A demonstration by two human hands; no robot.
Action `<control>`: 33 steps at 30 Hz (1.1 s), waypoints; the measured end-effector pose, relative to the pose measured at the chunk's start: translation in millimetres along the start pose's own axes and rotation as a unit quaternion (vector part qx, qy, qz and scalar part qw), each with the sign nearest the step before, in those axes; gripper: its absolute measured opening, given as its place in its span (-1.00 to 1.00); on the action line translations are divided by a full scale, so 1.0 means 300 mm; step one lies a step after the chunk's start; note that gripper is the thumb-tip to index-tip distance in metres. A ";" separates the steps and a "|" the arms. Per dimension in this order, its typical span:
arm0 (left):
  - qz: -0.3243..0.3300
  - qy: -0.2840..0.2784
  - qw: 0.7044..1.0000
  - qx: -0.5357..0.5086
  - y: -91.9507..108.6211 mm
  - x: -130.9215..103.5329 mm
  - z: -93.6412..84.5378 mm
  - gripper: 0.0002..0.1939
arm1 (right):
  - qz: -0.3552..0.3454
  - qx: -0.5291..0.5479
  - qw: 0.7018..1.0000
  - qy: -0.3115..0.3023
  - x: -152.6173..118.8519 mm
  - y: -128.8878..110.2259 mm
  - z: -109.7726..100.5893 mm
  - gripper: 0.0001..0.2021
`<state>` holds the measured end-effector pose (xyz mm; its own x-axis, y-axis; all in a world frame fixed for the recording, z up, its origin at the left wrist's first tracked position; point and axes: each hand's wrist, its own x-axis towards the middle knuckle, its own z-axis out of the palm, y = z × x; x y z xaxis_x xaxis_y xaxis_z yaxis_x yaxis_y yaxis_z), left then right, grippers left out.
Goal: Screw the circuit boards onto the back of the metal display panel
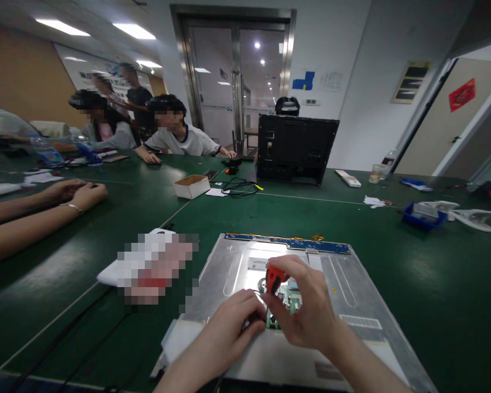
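A flat silver metal panel lies before me, with a blue strip board along its far edge. Near its middle shows a green circuit board, partly covered by my hands. My right hand grips the red and black handle of a screwdriver, held upright over the circuit board. Beside it, my left hand rests at the board's left edge with fingers bent together; whatever its fingertips pinch is hidden.
Left of the panel lies a white packet. Farther off are an open small box, a black cable, a black monitor frame and a blue tray. Another person's hands rest at the left.
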<state>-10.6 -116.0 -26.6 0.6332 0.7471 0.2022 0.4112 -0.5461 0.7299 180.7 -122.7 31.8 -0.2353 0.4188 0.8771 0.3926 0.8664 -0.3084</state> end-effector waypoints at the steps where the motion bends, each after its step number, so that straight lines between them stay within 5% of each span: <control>1: -0.001 0.003 1.000 0.002 -0.004 -0.002 0.002 -0.86 | 0.006 -0.014 1.000 0.011 -0.002 0.001 0.003 -0.63; 33: 0.020 0.002 1.000 0.017 -0.005 0.001 0.004 -0.83 | -0.007 -0.011 1.000 0.015 0.001 -0.007 0.006 -0.65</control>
<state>-10.2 -115.4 -28.5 0.6476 0.7254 0.2331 0.4074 -0.5883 0.6985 178.2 -124.0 32.1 -0.2155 0.3975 0.8919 0.4089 0.8662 -0.2873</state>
